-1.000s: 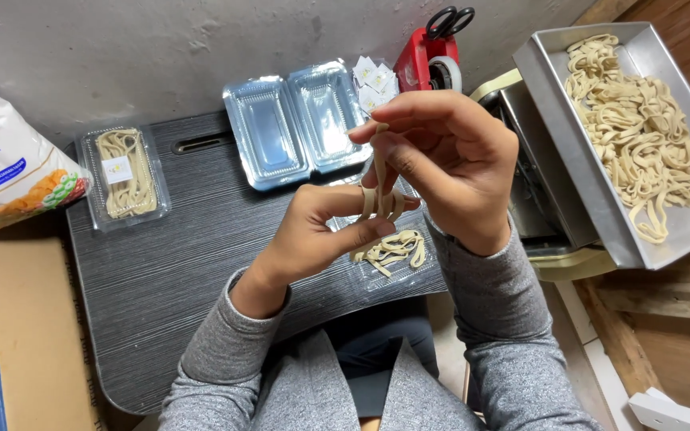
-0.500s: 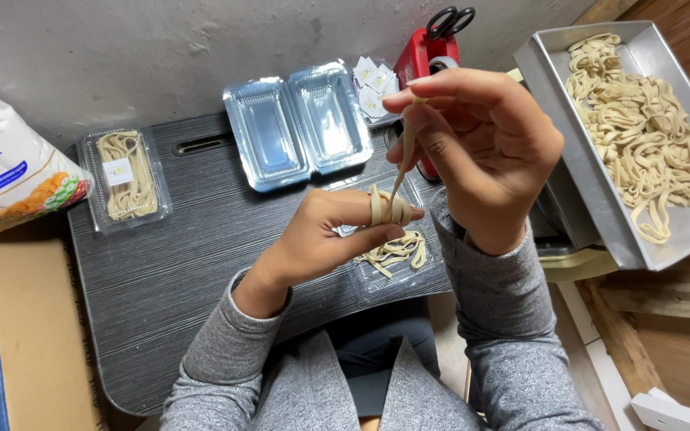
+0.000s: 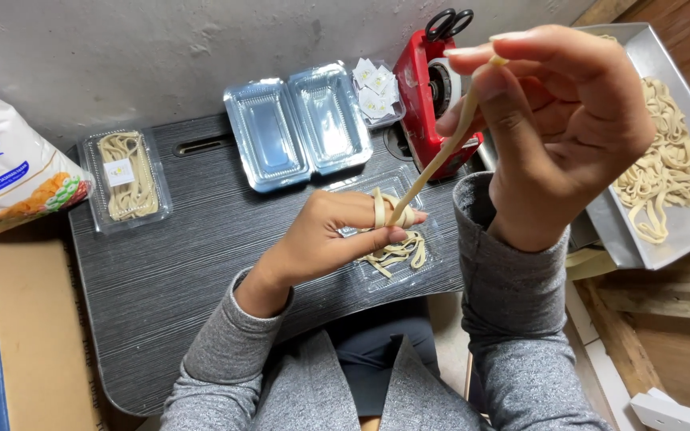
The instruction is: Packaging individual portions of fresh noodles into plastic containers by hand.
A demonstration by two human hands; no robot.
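Observation:
My left hand [image 3: 335,235] hovers over a clear plastic tray [image 3: 430,271] of pale noodles [image 3: 397,251], with a flat noodle strand [image 3: 441,152] looped around its two extended fingers. My right hand [image 3: 557,128] is raised high toward the camera and pinches the other end of that strand, which stretches taut between the two hands. Both arms wear grey sleeves.
On the dark lap desk [image 3: 161,279] lie an open empty clear container [image 3: 297,128] and a closed one filled with noodles [image 3: 125,177]. A red tape dispenser with scissors [image 3: 429,80] stands behind. A metal tray of noodles [image 3: 664,168] is right; a printed bag [image 3: 1,168] is left.
My right hand has risen up and toward the camera, pulling the noodle strand longer and taut, while my left hand has stayed over the tray with the loops on its fingers.

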